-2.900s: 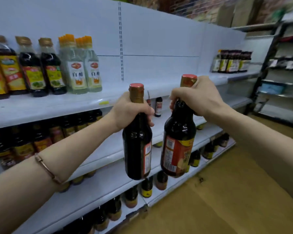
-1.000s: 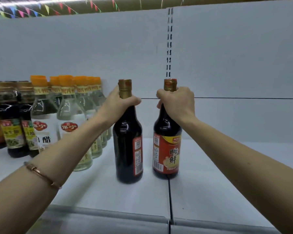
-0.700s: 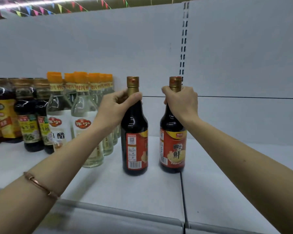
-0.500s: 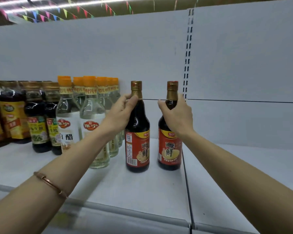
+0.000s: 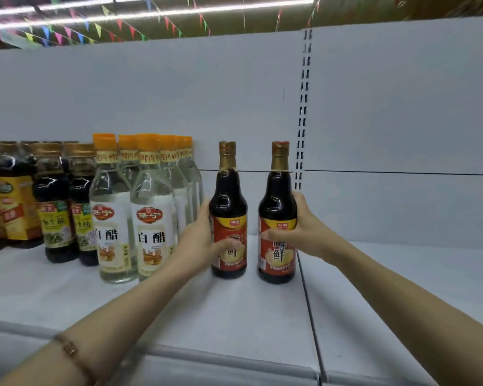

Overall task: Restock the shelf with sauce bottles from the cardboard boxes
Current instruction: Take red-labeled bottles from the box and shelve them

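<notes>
I see glossy dark glass on the two sauce bottles under my hands, with shiny gold foil necks and smooth paper labels. The shelf below looks matt white painted metal.

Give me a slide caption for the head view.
Both hands, left and right, grip red-labelled sauce bottles upright on the white shelf.
</notes>
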A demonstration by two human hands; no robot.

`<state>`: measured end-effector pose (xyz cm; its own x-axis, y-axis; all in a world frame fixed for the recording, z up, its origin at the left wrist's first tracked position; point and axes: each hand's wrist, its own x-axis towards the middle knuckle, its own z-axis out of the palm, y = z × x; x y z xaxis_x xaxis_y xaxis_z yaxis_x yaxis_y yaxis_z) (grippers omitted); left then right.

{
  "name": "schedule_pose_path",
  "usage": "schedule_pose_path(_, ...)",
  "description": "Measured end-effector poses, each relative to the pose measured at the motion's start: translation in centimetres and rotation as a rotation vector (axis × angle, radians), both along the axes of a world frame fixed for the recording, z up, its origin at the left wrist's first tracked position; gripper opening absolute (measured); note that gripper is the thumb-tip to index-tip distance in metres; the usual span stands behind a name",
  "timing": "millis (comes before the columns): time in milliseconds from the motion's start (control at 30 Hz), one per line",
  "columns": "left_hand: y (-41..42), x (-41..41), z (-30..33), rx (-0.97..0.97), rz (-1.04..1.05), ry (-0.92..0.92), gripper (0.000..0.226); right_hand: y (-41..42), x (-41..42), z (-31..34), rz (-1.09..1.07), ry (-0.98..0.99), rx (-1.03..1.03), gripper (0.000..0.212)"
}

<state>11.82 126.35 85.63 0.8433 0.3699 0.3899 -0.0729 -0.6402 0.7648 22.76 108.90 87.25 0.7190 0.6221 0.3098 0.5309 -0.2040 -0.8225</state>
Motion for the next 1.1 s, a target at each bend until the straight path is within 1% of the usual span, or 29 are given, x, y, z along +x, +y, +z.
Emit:
schedule_pose_path(33,0.1,0.6,0.0,0.014,0.023,0.005,0.088,0.4,0.2,0.1,-0.034,-0.032,-0.018,0.08)
schedule_pose_path(100,0.3,2.0,0.1,0.011,0.061,0.017,0.084,1.4,0.9,0.1,-0.113,-0.09,-0.06,0.102)
schedule_pose_path(133,0.4,2.6,0.1,-0.002,0.073,0.018,0.087,1.9,1.5,0.0,-0.138,-0.1,-0.084,0.112)
schedule_pose_path(200,0.5,3.5,0.0,-0.01,0.112,0.018,0.1,2.7,2.6,0.1,-0.149,-0.097,-0.146,0.12)
schedule_pose_path(233,0.4,3.8,-0.2,-0.006,0.136,0.012,0.106,2.8,3.0,0.1,-0.141,-0.096,-0.169,0.12)
schedule_pose_path(300,0.4,4.4,-0.5,-0.003,0.169,-0.013,0.107,3.0,3.7,0.0,-0.128,-0.105,-0.171,0.119)
schedule_pose_path(400,0.9,5.4,-0.4,-0.018,0.174,-0.018,0.093,3.2,4.4,-0.4,-0.151,-0.122,-0.146,0.118)
schedule_pose_path(533,1.4,6.3,-0.1,-0.052,0.178,0.07,0.081,4.1,5.0,-1.1,-0.212,-0.153,-0.101,0.122)
schedule_pose_path(633,1.9,6.8,-0.4,-0.061,0.155,0.074,0.073,4.8,5.8,-1.6,-0.228,-0.182,-0.067,0.11)
schedule_pose_path(800,2.8,7.9,-0.5,-0.053,0.138,0.082,0.071,5.9,6.9,-1.6,-0.244,-0.162,-0.056,0.101)
schedule_pose_path(933,3.3,9.4,-0.7,-0.052,0.136,0.084,0.071,6.1,7.4,-1.8,-0.259,-0.165,-0.057,0.1)
schedule_pose_path(1100,3.9,10.6,-0.7,-0.078,0.104,0.078,0.067,6.4,7.6,-1.7,-0.309,-0.159,-0.105,0.102)
